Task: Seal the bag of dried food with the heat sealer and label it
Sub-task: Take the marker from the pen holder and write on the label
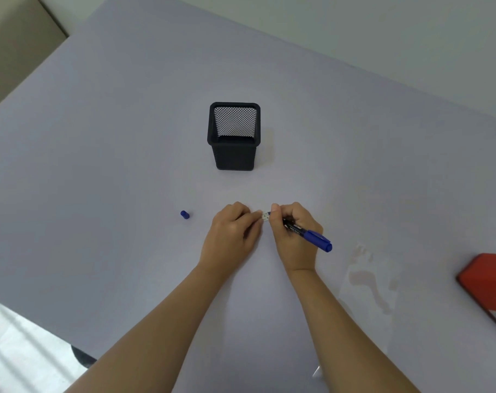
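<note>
head view: left hand (231,234) pinches label (265,216), right hand (295,232) grips marker (312,236), both far from table (127,137) edges.

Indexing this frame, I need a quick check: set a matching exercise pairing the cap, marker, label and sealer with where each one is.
Things:
1 cap
2 marker
3 label
4 sealer

Places:
A gripped in the right hand
B at the frame's right edge
C at the left hand fingertips
D loose on the table, apart from both hands

Pairs: 1-D, 2-A, 3-C, 4-B.
</note>
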The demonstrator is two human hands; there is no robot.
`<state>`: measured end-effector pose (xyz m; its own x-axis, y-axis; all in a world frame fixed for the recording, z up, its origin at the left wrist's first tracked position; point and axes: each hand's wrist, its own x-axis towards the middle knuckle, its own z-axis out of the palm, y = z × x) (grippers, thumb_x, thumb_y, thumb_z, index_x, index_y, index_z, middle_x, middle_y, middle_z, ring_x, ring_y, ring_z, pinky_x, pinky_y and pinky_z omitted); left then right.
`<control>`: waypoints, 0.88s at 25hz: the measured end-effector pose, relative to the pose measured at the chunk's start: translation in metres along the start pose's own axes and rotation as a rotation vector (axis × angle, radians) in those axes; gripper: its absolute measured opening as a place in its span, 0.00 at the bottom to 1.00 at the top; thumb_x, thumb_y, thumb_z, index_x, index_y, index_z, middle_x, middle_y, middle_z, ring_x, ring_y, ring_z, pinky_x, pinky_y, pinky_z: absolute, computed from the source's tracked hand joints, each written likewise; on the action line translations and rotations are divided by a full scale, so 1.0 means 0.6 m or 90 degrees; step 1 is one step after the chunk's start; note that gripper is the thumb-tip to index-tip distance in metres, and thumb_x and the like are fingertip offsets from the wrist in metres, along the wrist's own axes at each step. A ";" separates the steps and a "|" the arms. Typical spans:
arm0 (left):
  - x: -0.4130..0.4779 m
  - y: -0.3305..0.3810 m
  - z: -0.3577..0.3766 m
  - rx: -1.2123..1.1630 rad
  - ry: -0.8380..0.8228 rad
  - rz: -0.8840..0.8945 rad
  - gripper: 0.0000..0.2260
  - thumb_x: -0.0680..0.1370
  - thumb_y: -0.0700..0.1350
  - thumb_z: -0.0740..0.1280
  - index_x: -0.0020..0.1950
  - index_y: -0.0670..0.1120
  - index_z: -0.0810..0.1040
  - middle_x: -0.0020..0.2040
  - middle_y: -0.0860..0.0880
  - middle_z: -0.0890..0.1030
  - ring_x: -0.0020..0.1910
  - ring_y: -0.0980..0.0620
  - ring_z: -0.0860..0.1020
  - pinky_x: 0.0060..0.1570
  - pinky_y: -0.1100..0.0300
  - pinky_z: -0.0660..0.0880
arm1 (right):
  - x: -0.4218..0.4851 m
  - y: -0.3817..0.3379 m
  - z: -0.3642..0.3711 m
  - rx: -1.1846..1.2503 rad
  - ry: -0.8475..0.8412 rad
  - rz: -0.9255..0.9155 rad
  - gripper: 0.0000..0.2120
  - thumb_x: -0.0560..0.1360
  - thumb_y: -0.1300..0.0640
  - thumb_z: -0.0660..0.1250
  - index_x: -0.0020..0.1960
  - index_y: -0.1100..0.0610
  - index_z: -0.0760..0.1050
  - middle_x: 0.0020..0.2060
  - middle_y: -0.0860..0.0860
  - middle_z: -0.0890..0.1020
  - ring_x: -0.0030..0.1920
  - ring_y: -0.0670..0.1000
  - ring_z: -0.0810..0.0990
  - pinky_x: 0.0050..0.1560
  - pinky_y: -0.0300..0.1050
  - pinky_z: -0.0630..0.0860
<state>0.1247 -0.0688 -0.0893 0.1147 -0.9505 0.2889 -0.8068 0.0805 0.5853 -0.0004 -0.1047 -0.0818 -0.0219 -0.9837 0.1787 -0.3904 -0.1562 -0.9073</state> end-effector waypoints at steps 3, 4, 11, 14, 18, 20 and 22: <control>0.001 0.000 0.001 0.000 0.005 0.004 0.05 0.74 0.41 0.69 0.45 0.41 0.83 0.36 0.46 0.77 0.32 0.48 0.74 0.34 0.56 0.73 | 0.000 0.001 0.001 0.000 0.005 0.004 0.18 0.74 0.51 0.63 0.34 0.64 0.73 0.29 0.55 0.78 0.33 0.51 0.75 0.32 0.30 0.70; 0.002 0.000 0.001 0.001 0.004 0.004 0.05 0.74 0.41 0.69 0.45 0.41 0.83 0.36 0.46 0.77 0.32 0.48 0.74 0.34 0.56 0.73 | 0.000 0.000 0.002 -0.003 0.005 0.006 0.18 0.74 0.50 0.62 0.33 0.64 0.73 0.29 0.55 0.78 0.33 0.51 0.75 0.32 0.30 0.70; 0.003 -0.001 0.001 0.002 -0.009 0.000 0.05 0.74 0.41 0.69 0.45 0.41 0.83 0.37 0.46 0.77 0.33 0.49 0.74 0.34 0.55 0.73 | 0.000 -0.002 0.001 0.000 -0.002 -0.013 0.16 0.74 0.52 0.63 0.34 0.63 0.72 0.29 0.56 0.78 0.33 0.51 0.74 0.32 0.28 0.70; 0.008 0.000 -0.003 -0.021 -0.030 -0.031 0.06 0.74 0.43 0.68 0.46 0.42 0.82 0.39 0.47 0.77 0.34 0.51 0.74 0.34 0.59 0.72 | 0.000 0.000 0.001 -0.019 -0.004 -0.025 0.17 0.74 0.52 0.62 0.33 0.64 0.72 0.28 0.56 0.77 0.33 0.52 0.73 0.33 0.29 0.69; 0.007 0.004 -0.007 -0.025 -0.046 -0.063 0.06 0.74 0.45 0.68 0.48 0.43 0.80 0.44 0.47 0.78 0.36 0.53 0.74 0.37 0.63 0.71 | -0.004 0.002 0.003 -0.038 -0.034 -0.079 0.15 0.75 0.55 0.63 0.33 0.63 0.72 0.28 0.56 0.76 0.31 0.51 0.72 0.33 0.31 0.71; 0.007 0.005 -0.008 -0.028 -0.051 -0.074 0.06 0.75 0.44 0.68 0.49 0.44 0.79 0.45 0.48 0.78 0.37 0.53 0.74 0.37 0.62 0.73 | -0.005 0.003 0.004 -0.042 -0.036 -0.092 0.15 0.75 0.57 0.63 0.33 0.63 0.72 0.28 0.56 0.76 0.30 0.50 0.72 0.33 0.34 0.71; 0.007 0.004 -0.007 -0.032 -0.049 -0.060 0.05 0.75 0.44 0.67 0.46 0.43 0.79 0.43 0.47 0.78 0.35 0.54 0.73 0.36 0.60 0.74 | -0.004 0.004 0.004 -0.040 -0.033 -0.092 0.15 0.75 0.57 0.63 0.33 0.63 0.71 0.27 0.56 0.76 0.30 0.50 0.72 0.33 0.35 0.71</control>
<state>0.1257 -0.0711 -0.0833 0.1420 -0.9748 0.1723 -0.7639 0.0028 0.6453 0.0010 -0.1029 -0.0854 0.0848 -0.9551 0.2840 -0.4430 -0.2914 -0.8478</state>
